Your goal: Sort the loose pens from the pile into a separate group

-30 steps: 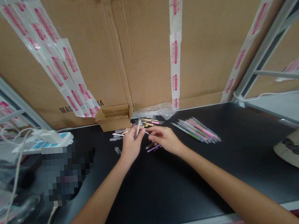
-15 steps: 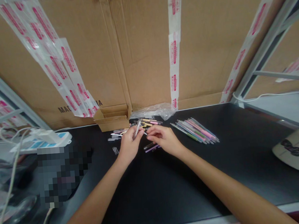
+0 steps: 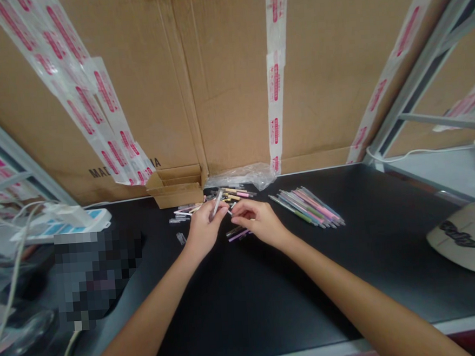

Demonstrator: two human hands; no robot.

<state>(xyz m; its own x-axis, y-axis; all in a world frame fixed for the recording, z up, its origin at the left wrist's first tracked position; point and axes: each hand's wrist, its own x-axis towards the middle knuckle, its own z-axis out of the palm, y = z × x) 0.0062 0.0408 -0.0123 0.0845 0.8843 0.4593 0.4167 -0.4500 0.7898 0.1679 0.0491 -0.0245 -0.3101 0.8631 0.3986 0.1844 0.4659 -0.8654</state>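
My left hand (image 3: 203, 228) is closed around a slim clear pen barrel (image 3: 217, 203) that points up and away from me. Close beside it, my right hand (image 3: 261, 221) has thumb and fingers drawn together at a small pale thin piece (image 3: 230, 211), too small to name, between the two hands. Loose pen parts (image 3: 238, 192) in yellow, pink and white lie behind my hands, partly hidden by them. Below the right fingers are a dark and a purple pen piece (image 3: 236, 234). A clear cap (image 3: 180, 238) rests left of my left hand.
Right of my hands lies a row of colourful pens (image 3: 310, 208) on the black tabletop (image 3: 246, 307). A small open cardboard box (image 3: 180, 197) and a clear plastic bag (image 3: 257, 175) stand at the back. A power strip (image 3: 88, 223) is left, a cap (image 3: 465, 238) right.
The whole view has shifted slightly. Both hands keep nearly the same pose, with the pale piece still between them.
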